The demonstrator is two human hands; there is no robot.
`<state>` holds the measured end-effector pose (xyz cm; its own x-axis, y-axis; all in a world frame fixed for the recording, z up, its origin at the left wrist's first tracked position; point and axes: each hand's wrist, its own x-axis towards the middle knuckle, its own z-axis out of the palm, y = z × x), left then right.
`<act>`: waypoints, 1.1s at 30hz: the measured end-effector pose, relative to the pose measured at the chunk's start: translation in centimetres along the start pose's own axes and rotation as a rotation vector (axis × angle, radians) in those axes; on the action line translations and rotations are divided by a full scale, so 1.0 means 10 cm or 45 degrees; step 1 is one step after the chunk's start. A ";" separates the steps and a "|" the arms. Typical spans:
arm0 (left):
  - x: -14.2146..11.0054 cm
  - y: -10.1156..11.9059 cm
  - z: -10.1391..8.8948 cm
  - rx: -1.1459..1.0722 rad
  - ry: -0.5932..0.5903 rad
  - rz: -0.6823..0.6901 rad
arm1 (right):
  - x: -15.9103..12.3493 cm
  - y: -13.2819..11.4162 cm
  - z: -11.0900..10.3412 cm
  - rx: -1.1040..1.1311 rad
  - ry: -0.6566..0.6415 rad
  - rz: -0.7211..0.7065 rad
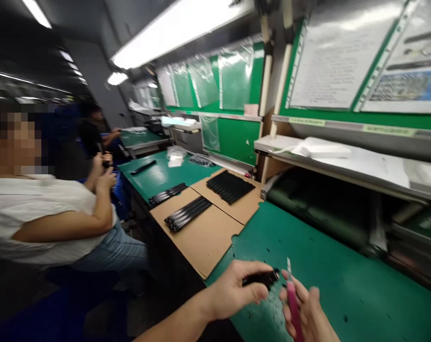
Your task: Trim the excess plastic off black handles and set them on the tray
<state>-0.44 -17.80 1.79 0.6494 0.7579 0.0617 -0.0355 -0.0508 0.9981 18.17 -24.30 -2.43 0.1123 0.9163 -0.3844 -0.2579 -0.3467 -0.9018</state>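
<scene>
Left hand (233, 290) was wrapped round a black part (267, 278) over the green desk (325, 256), right hand (310, 308) was closed on a pink-handled knife (292, 301) just beside it, and imo light strokes angled away from the left hand were the safer bet.

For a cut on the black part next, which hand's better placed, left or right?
Right, I'd say. The right hand holds the pink knife, its blade bare and close to the black part. The left hand is taken up gripping that part.
</scene>
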 end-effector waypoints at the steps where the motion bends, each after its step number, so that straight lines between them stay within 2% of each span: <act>1: 0.03 0.00 -0.03 -0.151 0.001 -0.029 | -0.02 0.01 0.03 0.124 0.008 0.002; 4: 0.10 0.01 -0.06 -0.492 -0.031 -0.018 | -0.01 -0.03 0.18 0.287 -0.022 -0.021; 8: 0.24 0.02 -0.04 -0.638 -0.068 0.002 | 0.03 -0.10 0.35 0.119 -0.156 -0.106; 12: 0.40 0.01 -0.13 -0.512 0.119 0.090 | 0.09 -0.02 0.29 -0.065 -0.043 -0.086; 14: 0.44 0.00 -0.20 -0.378 0.156 0.119 | 0.13 0.03 0.19 -0.135 0.034 -0.162; 19: 0.51 -0.06 -0.24 -0.182 -0.062 0.085 | 0.20 -0.09 -0.04 -0.206 0.183 -0.425; 23: 0.58 -0.13 -0.20 -0.038 -0.125 0.146 | 0.24 -0.33 -0.08 -0.277 0.053 -0.602; 26: 0.62 -0.14 -0.21 -0.007 -0.184 0.146 | 0.26 -0.46 -0.09 -0.276 -0.069 -0.640; 33: 0.61 -0.15 -0.29 -0.033 -0.240 0.117 | 0.32 -0.58 -0.13 -0.226 -0.343 -0.492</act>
<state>1.42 -11.20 0.73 0.7733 0.6154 0.1526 -0.1189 -0.0956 0.9883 21.25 -19.67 1.30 -0.0903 0.9955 0.0276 -0.0768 0.0207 -0.9968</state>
